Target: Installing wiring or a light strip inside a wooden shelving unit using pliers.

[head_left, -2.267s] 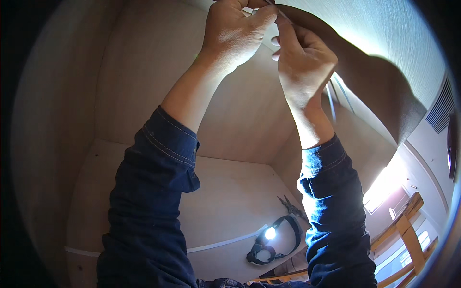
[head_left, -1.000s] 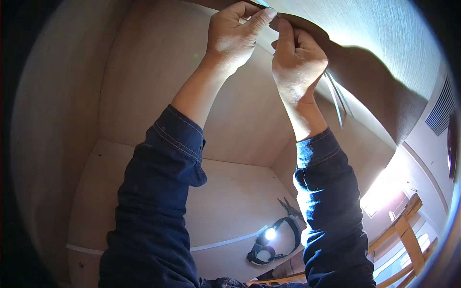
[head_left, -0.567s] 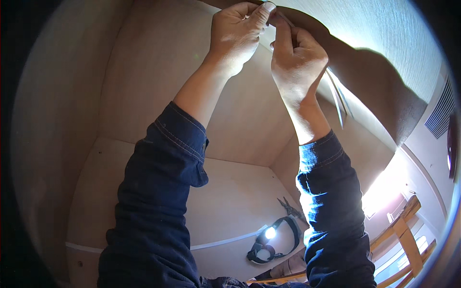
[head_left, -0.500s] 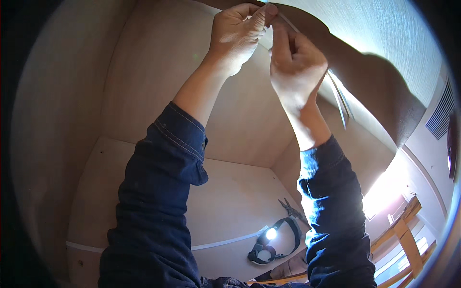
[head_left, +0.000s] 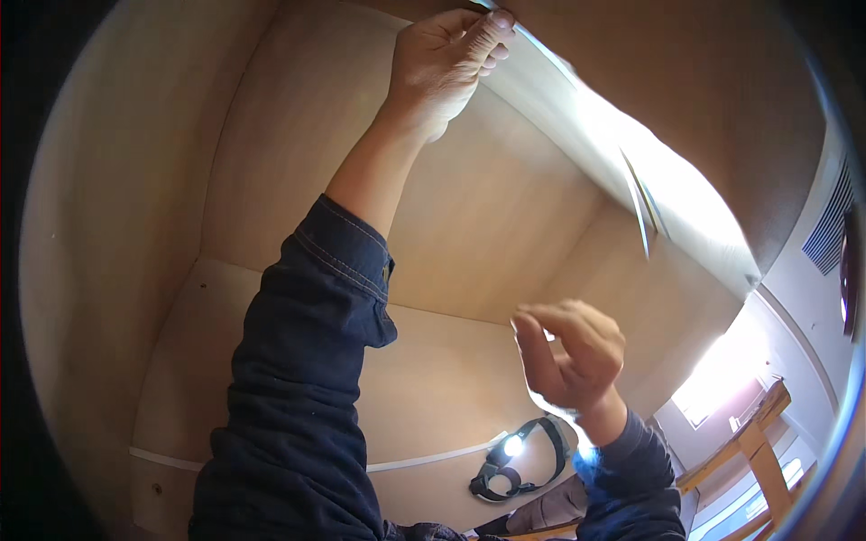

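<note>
At the top of the view my left hand [head_left: 446, 68] is raised, its thumb pressed against the curled fingers beside a ceiling edge. What it grips there is too small to tell. A thin pale strip [head_left: 541, 45] runs from near its thumb tip along that edge. Lower and to the right, my right hand [head_left: 577, 356] hangs in the air, thumb and forefinger tips brought together. Anything between them cannot be made out. Narrow loose strips [head_left: 642, 207] dangle from the bright ceiling panel, apart from both hands.
A headlamp [head_left: 514, 460] with its light on lies on the pale wooden board [head_left: 433, 388] below my right hand. A white strip [head_left: 433, 458] crosses the board. At the lower right stand a wooden frame [head_left: 767, 460] and a bright window [head_left: 722, 370]. A vent grille [head_left: 825, 230] is on the right wall.
My right hand has dropped from beside my left hand to above the headlamp. Its shadow has left the ceiling. The pliers near the headlamp are now hidden. My left hand has stayed put.
</note>
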`<state>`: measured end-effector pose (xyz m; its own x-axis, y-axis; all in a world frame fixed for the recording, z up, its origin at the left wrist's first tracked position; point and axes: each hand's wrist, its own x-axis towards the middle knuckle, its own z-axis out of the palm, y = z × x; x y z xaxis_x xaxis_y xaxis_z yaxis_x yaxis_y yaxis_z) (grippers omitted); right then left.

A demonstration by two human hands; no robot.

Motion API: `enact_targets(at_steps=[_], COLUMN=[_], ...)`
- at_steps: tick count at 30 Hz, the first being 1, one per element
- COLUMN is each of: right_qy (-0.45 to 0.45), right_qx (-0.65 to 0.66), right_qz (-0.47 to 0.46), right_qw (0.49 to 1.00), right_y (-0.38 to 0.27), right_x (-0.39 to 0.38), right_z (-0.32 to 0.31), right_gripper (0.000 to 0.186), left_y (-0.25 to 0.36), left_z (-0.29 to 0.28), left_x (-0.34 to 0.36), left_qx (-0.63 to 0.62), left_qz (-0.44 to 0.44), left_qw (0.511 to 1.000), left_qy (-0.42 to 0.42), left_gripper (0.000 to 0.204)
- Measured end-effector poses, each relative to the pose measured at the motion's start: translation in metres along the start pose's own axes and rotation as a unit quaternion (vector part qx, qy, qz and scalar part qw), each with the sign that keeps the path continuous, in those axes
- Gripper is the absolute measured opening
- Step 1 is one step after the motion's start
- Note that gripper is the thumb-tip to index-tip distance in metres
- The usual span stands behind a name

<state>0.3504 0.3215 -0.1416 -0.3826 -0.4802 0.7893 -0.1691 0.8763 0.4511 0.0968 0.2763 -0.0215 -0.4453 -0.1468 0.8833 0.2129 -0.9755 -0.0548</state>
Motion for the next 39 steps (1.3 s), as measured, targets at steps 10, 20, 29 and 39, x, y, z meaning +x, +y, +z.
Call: enact_targets(at_steps=[10, 20, 29, 39], right_qy=[0.021, 0.161, 0.077, 0.085], right_qx=[-0.284, -0.348, -0.393, -0.378], right_qz=[-0.009, -0.183, -0.082, -0.099], right_qw=[0.959, 0.905, 0.913, 0.917], right_y=[-0.007, 0.056, 0.097, 0.106], right_x=[-0.013, 0.066, 0.046, 0.036], right_z=[-0.095, -0.179, -0.193, -0.196], right_gripper=[0.021, 0.05, 0.033, 0.035], left_y=[0.013, 0.009, 0.0, 0.012], left_z=[0.001, 0.0, -0.011, -0.007], left_x=[0.003, 0.015, 0.02, 0.016], left_qx=[-0.026, -0.031, -0.036, -0.082], left_qz=[-0.024, -0.005, 0.026, 0.007], left_qw=[0.999, 0.998, 0.998, 0.995], left_qy=[0.029, 0.045, 0.048, 0.049], left_gripper=[0.027, 0.029, 0.033, 0.039])
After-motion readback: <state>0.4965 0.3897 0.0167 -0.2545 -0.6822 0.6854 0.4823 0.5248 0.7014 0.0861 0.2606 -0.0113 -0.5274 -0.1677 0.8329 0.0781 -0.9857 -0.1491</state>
